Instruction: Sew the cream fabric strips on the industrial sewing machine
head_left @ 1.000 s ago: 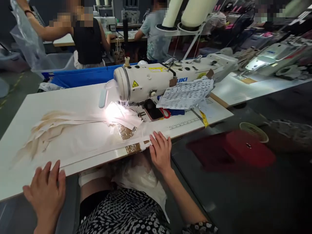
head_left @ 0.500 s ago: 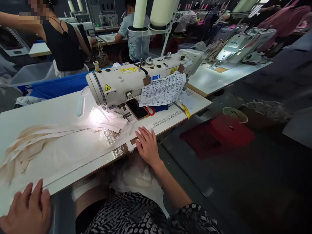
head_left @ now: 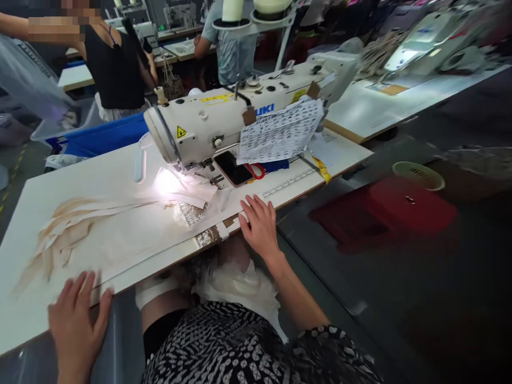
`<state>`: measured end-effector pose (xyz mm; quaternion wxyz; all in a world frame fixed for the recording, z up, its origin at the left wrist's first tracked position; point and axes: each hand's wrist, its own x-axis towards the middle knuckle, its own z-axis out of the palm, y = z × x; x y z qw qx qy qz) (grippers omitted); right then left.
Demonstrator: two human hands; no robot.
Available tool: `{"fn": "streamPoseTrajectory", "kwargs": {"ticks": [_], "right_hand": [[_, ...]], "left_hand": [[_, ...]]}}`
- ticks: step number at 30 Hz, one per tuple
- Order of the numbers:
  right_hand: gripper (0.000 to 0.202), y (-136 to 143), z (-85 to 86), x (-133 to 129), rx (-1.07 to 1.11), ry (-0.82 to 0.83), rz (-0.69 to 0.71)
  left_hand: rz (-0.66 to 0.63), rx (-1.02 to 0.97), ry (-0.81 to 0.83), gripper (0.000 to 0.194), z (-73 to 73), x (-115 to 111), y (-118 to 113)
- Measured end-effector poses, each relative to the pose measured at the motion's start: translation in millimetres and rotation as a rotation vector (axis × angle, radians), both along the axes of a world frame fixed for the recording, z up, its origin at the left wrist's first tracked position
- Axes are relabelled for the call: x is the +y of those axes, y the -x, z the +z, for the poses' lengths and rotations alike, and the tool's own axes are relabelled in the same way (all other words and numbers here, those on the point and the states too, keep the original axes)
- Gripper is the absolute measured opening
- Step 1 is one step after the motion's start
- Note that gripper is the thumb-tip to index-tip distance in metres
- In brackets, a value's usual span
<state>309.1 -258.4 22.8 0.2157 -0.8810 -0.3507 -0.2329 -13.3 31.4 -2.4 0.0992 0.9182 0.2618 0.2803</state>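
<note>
Cream cloth lies rumpled past the left hand; right hand is splayed too, both empty, so smooth gently.

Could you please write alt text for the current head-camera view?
A person's left hand and right hand rest at the near edge of a white table. Pale fabric strips trail left from under a lit sewing machine, with a phone nearby.
</note>
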Motion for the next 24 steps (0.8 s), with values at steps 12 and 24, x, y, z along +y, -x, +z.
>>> {"fn": "streamPoseTrajectory", "kwargs": {"ticks": [12, 24], "right_hand": [[0.016, 48, -29.4, -20, -0.037, -0.009, 0.293], [0.033, 101, -98.2, -16, 0.409, 0.346, 0.461]], "left_hand": [[0.480, 0.046, 0.136, 0.016, -58.2, 7, 65], [0.306, 0.095, 0.451, 0.039, -110.9, -48, 30]]}}
